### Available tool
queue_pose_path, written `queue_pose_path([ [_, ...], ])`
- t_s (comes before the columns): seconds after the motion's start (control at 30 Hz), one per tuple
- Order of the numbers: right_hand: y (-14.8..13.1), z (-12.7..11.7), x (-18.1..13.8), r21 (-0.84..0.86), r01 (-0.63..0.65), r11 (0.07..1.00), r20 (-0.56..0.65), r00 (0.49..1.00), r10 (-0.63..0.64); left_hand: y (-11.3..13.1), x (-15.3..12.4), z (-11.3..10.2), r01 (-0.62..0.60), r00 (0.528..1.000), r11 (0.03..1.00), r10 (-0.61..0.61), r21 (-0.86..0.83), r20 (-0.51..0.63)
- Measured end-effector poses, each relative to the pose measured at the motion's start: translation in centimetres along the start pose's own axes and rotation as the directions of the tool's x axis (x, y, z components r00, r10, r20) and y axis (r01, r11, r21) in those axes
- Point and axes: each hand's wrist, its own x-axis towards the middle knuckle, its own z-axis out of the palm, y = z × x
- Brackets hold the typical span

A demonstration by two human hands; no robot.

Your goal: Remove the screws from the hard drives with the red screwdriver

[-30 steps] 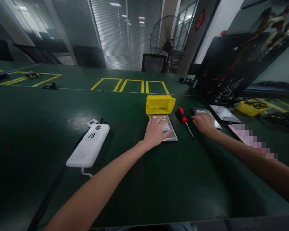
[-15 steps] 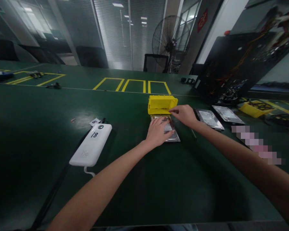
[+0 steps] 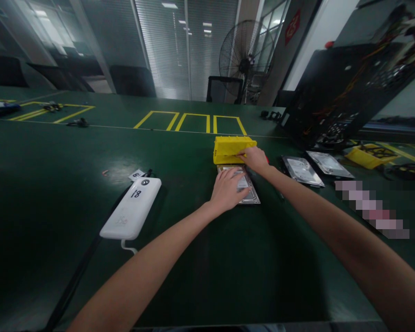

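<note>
My left hand (image 3: 229,186) lies flat, fingers stretched, on a hard drive (image 3: 252,196) and covers much of its label. Just behind the drive is a small yellow bin (image 3: 224,145), its open side facing me. My right hand (image 3: 255,158) is at the right part of the bin's opening, fingertips pinched together. Whatever is between those fingertips is too small to make out. Behind the right hand a bit of a red object (image 3: 267,160) shows; most of it is hidden.
Two more hard drives (image 3: 302,170) (image 3: 329,163) lie to the right, near another yellow bin (image 3: 370,156) with dark parts. A black computer case (image 3: 318,92) stands behind them. At left is a white power bank (image 3: 131,208) with a cable. Yellow tape marks (image 3: 193,115) line the table's far side.
My right hand has moved slightly left and up, further into the yellow bin's opening, and the red object has come into view behind it. The left hand stays on the hard drive.
</note>
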Motion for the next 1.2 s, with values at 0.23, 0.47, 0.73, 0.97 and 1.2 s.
queue_pose_path([
  [0.23, 1.4, -0.4, -1.0, 0.068, -0.019, 0.997, -0.036, 0.999, 0.022, 0.0, 0.0, 0.0, -0.008, 1.000, 1.000, 0.008, 0.004, 0.000],
  [0.47, 0.9, 0.0, -0.8, 0.073, -0.014, 0.997, -0.045, 0.999, 0.018, 0.1, 0.0, 0.1, -0.009, 1.000, 1.000, 0.009, 0.016, -0.004],
  [0.73, 0.2, 0.1, -0.2, 0.029, 0.003, 1.000, -0.024, 1.000, -0.003, 0.1, 0.1, 0.0, -0.009, 1.000, 1.000, 0.009, 0.009, -0.002],
  [0.97, 0.0, -0.2, 0.0, -0.003, 0.001, 1.000, -0.007, 1.000, -0.001, 0.1, 0.1, 0.1, -0.003, 1.000, 1.000, 0.003, 0.011, 0.007],
  [1.2, 0.3, 0.1, 0.4, 0.057, -0.017, 0.998, -0.046, 0.999, 0.020, 0.0, 0.1, 0.1, -0.014, 1.000, 1.000, 0.014, 0.008, -0.010],
])
